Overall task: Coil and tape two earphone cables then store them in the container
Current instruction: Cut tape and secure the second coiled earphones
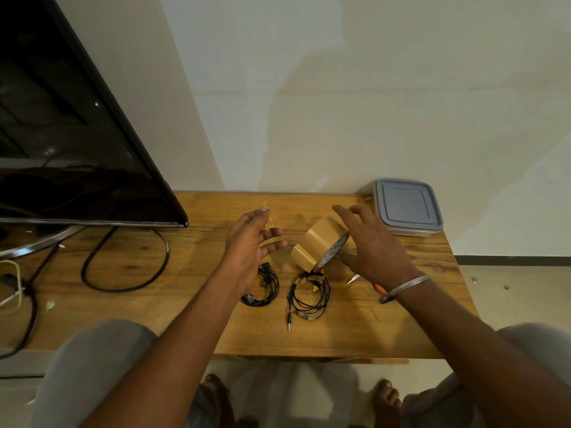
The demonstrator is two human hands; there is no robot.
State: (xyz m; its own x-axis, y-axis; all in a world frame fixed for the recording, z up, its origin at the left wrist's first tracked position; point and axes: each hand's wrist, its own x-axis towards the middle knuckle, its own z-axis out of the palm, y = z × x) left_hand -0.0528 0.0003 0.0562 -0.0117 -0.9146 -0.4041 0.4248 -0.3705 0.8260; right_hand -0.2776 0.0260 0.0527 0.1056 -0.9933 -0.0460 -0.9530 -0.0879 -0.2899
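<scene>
Two coiled black earphone cables lie on the wooden table [386, 329]: the left coil [265, 291] sits partly under my left wrist, and the right coil [309, 296] carries bits of tape with its jack plug pointing toward me. A brown tape roll [319, 247] stands tilted on the table. My right hand [370, 245] rests around its right side with fingers spread. My left hand [251, 239] hovers left of the roll and pinches a small piece of brown tape [269, 223] at its fingertips. The lidded grey container [406, 206] stands closed at the back right corner.
A large black TV screen [68, 134] on a metal stand fills the left side, with thick black cables [123, 273] looping over the table. Scissors [355, 278] with orange handles lie mostly hidden under my right wrist. The table's right edge drops to the floor.
</scene>
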